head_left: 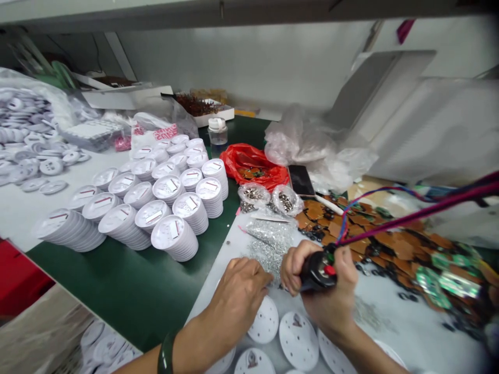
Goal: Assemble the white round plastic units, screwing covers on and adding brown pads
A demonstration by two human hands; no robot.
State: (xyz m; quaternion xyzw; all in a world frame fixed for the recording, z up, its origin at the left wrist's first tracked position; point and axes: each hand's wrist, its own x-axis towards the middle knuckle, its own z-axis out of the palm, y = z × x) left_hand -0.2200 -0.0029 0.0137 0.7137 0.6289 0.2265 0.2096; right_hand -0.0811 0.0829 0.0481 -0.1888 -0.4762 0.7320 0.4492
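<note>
My right hand [329,293] is wrapped round a black electric screwdriver [317,272] with a red button; a red and blue cable runs from its top. My left hand [239,291] is closed in a pinch at the near edge of a heap of tiny silver screws [268,244]; anything between its fingertips is too small or hidden to make out. Just below the hands lie several white round discs with holes [298,340]. One of them, a white disc [265,319], sits directly under the left fingertips. Tweezers [271,218] rest across the screw heap.
Stacks of white round casings [175,234] fill the green mat on the left. Brown and green circuit boards [397,244] are heaped right. Behind are two bags of metal parts [286,200], a red bag [249,163], a phone [301,180] and a jar [217,135]. A shelf edge [218,13] overhangs.
</note>
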